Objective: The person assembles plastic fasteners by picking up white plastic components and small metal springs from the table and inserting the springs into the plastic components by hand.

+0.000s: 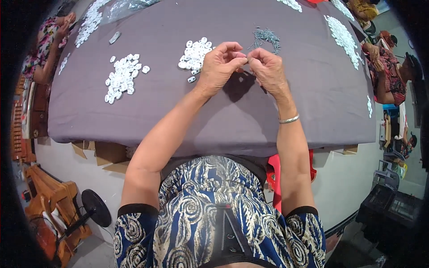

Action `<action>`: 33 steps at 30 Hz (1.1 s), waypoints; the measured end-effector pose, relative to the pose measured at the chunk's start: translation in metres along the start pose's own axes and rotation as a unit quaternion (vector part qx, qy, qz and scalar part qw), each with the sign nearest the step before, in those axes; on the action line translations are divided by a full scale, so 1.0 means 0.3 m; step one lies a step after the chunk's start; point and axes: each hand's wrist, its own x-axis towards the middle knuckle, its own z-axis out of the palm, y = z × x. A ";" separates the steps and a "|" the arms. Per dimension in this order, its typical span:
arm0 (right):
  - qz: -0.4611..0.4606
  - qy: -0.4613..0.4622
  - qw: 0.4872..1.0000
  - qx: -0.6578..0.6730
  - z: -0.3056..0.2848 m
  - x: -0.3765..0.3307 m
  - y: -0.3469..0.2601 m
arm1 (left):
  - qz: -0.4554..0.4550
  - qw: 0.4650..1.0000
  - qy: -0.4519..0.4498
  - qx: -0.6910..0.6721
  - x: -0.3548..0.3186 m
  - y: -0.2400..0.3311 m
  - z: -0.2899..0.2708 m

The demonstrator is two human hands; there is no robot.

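Note:
My left hand and my right hand meet above the table, thumbs and forefingers pinched close together. Whatever lies between those fingertips is too small to make out. Just left of my left hand is a pile of small white plastic pieces with dark holes, partly covered by that hand. Beyond my right hand lies a heap of small grey screws or pins; their exact kind cannot be told. A larger pile of the same white pieces spreads farther left on the cloth.
A grey-purple cloth covers the table. More white pieces lie along the right side, others at the far left by a clear plastic bag. Other people sit at both sides. Cardboard boxes stand under the near edge.

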 end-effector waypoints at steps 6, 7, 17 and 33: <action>-0.027 0.015 0.998 -0.050 0.000 -0.002 -0.003 | 0.050 0.995 0.013 0.081 -0.008 -0.009 0.001; -0.029 0.014 0.998 -0.058 0.000 -0.003 -0.004 | 0.050 0.995 0.013 0.081 -0.013 -0.003 0.003; 0.057 -0.004 0.998 0.009 -0.007 -0.013 -0.040 | 0.059 0.990 -0.067 0.111 -0.012 0.004 -0.013; 0.128 -0.054 0.985 0.103 0.002 -0.012 -0.054 | 0.021 0.993 -0.066 0.093 -0.004 -0.007 -0.020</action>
